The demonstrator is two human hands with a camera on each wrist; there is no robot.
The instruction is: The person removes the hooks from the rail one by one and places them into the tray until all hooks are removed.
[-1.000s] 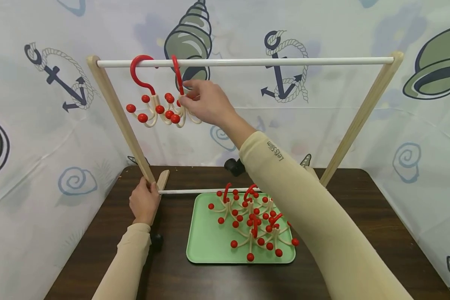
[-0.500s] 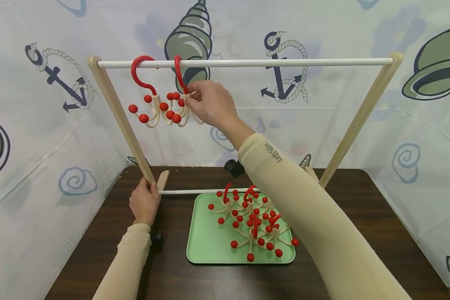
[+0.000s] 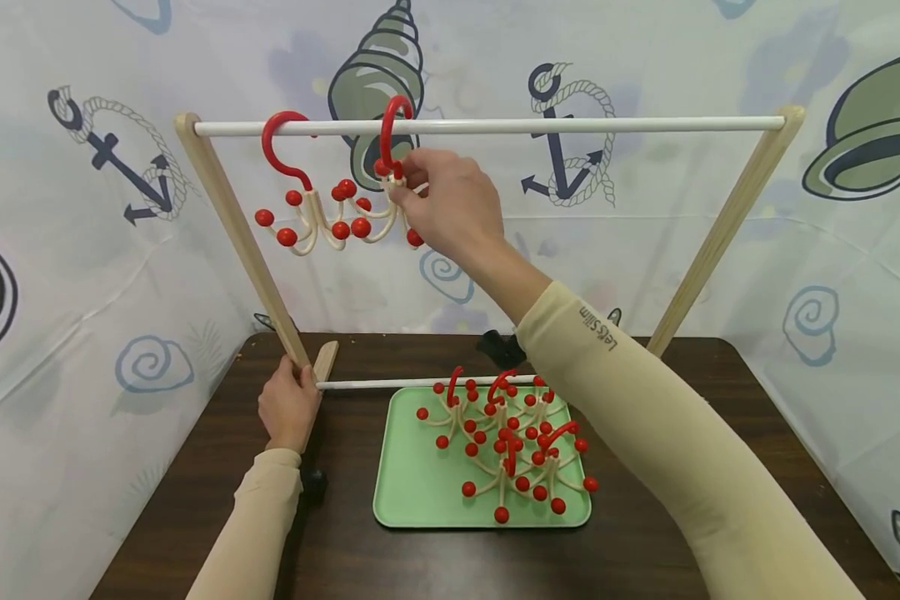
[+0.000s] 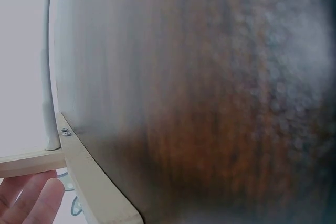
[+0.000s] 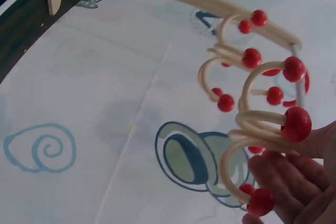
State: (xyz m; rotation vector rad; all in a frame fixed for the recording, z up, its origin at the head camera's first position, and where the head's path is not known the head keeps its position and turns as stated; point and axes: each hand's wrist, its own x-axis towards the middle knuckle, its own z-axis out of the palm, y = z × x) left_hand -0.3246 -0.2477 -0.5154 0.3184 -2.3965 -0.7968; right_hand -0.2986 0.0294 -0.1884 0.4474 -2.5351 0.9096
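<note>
My right hand pinches the stem of a hanger with a red hook and curved beige arms tipped with red balls. Its hook loops over the white top rod, with the curve rising above the rod. To its left, a second hanger of the same kind hangs from the rod. Low on the left, my left hand grips the foot of the wooden frame's post; in the left wrist view, its fingers lie along the wood. In the right wrist view, the held hanger's arms spread beside my fingers.
A green tray on the dark table bears several more such hangers. Behind it runs the frame's lower white rod. The right post stands beyond my right forearm, and a printed cloth hangs behind.
My right hand has moved right along the rod with the hanger it pinches. That hanger has risen and turned, away from the first one. My left hand has stayed put.
</note>
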